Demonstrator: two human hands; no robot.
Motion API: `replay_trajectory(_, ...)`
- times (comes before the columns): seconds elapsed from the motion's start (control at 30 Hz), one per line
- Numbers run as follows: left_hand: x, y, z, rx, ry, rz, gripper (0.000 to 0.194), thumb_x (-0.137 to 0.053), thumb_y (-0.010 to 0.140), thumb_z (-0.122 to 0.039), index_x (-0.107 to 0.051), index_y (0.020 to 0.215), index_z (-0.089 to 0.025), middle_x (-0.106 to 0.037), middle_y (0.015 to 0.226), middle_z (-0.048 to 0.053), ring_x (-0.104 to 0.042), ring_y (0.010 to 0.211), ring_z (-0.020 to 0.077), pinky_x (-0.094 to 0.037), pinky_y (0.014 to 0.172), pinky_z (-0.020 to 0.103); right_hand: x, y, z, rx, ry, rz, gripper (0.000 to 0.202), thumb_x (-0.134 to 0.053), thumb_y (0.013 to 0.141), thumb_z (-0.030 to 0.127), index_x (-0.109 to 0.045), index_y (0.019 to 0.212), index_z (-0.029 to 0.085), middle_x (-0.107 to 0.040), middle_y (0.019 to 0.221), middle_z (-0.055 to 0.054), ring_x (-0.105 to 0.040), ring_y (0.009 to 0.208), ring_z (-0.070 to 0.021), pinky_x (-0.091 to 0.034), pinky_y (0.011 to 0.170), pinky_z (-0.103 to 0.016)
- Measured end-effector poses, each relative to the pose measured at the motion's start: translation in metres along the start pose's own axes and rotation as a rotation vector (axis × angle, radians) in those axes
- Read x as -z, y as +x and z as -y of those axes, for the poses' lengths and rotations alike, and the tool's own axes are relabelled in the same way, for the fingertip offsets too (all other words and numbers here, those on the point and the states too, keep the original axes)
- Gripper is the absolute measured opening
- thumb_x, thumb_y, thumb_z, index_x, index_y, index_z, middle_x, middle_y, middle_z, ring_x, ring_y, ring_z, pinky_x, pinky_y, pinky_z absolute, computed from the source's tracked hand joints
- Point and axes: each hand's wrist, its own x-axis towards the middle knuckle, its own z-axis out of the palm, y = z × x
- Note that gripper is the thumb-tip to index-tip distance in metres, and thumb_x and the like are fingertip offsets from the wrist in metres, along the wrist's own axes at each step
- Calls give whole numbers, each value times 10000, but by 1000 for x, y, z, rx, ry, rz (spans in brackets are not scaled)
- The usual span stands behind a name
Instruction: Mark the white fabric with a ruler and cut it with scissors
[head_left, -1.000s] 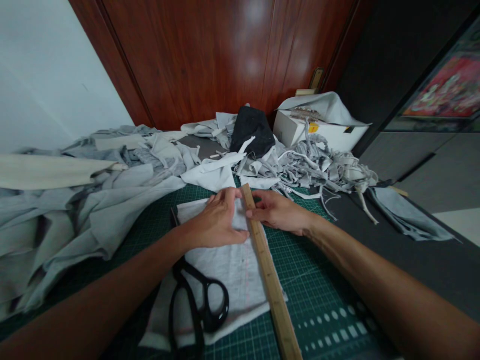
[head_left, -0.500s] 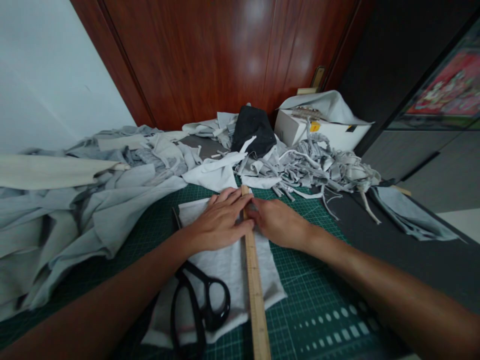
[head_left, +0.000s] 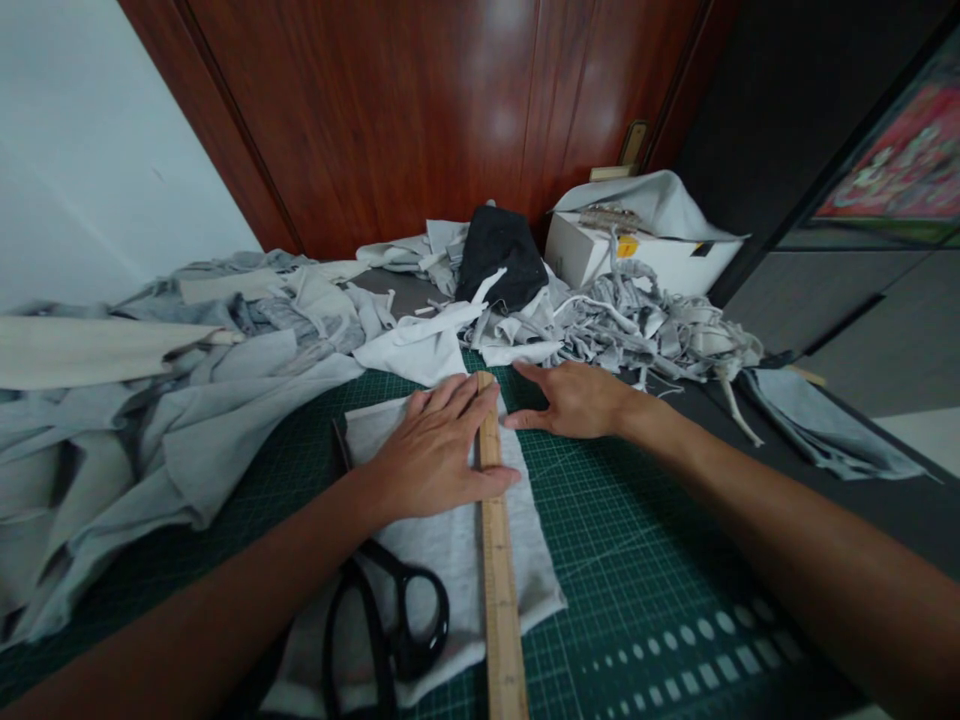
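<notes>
My left hand [head_left: 439, 450] lies flat, fingers stretched out, on a light grey piece of fabric [head_left: 442, 570] and over the far part of a wooden ruler [head_left: 501, 590]. The ruler runs lengthwise along the fabric, close to its right edge. To the right of the ruler's far end is my right hand [head_left: 574, 400], open, with thumb and forefinger apart. Its thumb tip is at the fabric's right edge; whether it touches cannot be made out. Black-handled scissors [head_left: 386, 625] rest on the fabric's left side, their blades partly hidden by my left forearm.
A green gridded cutting mat [head_left: 630, 560] lies beneath. Heaped grey cloth [head_left: 217, 400] covers the left. Tangled fabric strips [head_left: 637, 320], a black cloth [head_left: 502, 260] and a white box [head_left: 667, 262] stand at the back. Folded grey fabric [head_left: 832, 425] lies far right.
My right hand has moved away from the ruler to the right, and its fingers have spread. The ruler's near end has shifted slightly left in view. My left hand stays pressed down, thumb further across the ruler.
</notes>
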Motion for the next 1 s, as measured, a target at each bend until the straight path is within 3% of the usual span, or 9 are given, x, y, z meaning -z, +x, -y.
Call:
replay_trajectory(0.1,1,0,-1,3,6,-5,992,-579,900,-738,-306,1668,-173,-267,1768,142,-216,1624,391,-251,1249,592,-6,8,-8,-156,-45,-116,759,-486,1056,639,-612,1424,-13,-784,1069,-328,-757,991,-461,-541,775,-478)
replay_trajectory(0.2,0,0,-1,-1,6,-18,1002,-582,897,-744,-310,1665,-161,-280,1762,153,-216,1625,393,-248,1254,583,-10,8,-7,-196,-37,-204,486,-521,1076,446,-710,1319,70,-800,1029,-247,-757,915,-378,-514,743,-415)
replay_trajectory(0.3,-2,1,0,-15,6,-36,986,-591,891,-745,-351,1645,-157,-292,1756,157,-221,1623,394,-239,1262,571,-13,2,-3,16,135,-221,322,-594,1043,345,-767,1264,187,-777,822,-68,-704,739,-230,-459,694,-312)
replay_trajectory(0.4,-3,1,0,-12,10,-46,965,-606,884,-732,-380,1626,-159,-299,1755,148,-225,1622,389,-239,1263,569,-20,-5,1,246,338,-182,313,-648,1004,326,-783,1241,171,-698,680,-1,-611,597,-164,-398,629,-272)
replay_trajectory(0.53,-2,0,-1,-17,7,-56,961,-624,877,-716,-397,1614,-141,-318,1747,154,-244,1617,380,-244,1269,562,-25,-9,4,277,297,-196,400,-593,1025,352,-745,1323,132,-727,720,-40,-628,624,-188,-381,633,-287)
replay_trajectory(0.67,-1,-1,-2,-13,-2,-78,898,-632,876,-699,-450,1581,-173,-349,1735,144,-256,1615,393,-241,1273,571,-19,-13,9,307,177,-151,359,-533,1041,358,-780,1218,166,-783,825,-88,-648,654,-205,-360,640,-310)
replay_trajectory(1.0,2,0,-2,-18,-7,-32,906,-555,941,-678,-346,1647,-150,-310,1749,155,-181,1642,398,-260,1237,630,-7,-19,21,254,-73,-69,403,-489,1045,414,-751,1203,152,-761,750,-103,-606,586,-212,-227,574,-336)
